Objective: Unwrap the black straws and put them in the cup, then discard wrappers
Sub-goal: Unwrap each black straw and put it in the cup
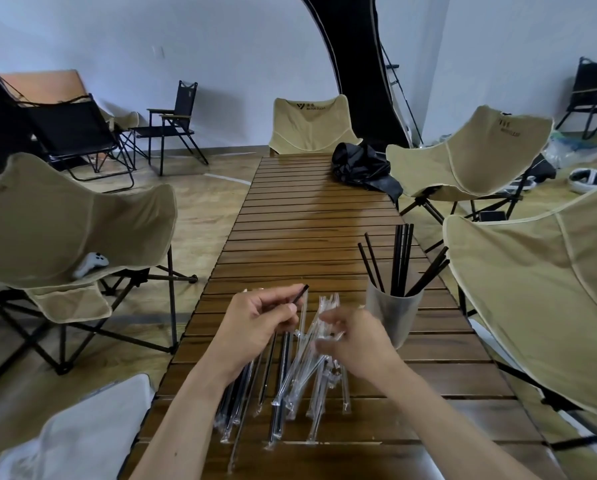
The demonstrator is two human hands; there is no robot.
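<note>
Looking down from the head camera, we see our left hand (262, 317) raised a little above the wooden slat table (304, 220), its thumb and fingers curled and pinching a black straw (300, 294) whose bare tip pokes out up and to the right past the fingertips. Our right hand (354, 336) sits just to the right of it, fingers bent around a clear wrapper (319, 327); the motion blur there keeps us from telling exactly how tight that hold is, but the wrapper is plainly between those fingers.

Below and between the two hands, a loose pile of wrapped straws (279, 393) lies on the table, fanned out toward us, some with black straws showing through the clear plastic and others looking pale. A few reach under our left wrist.

Just to the right of our right hand stands a pale cup (392, 315), upright, holding a bunch of bare black straws (402, 261) that lean out in several directions.

Farther off, beyond both hands, a crumpled black bag (363, 168) rests on the far end of the table. Tan folding chairs (72, 220) stand to the left and right of us and at the table's far end, and a white game controller (91, 263) lies in the seat of the one left of our left hand.
</note>
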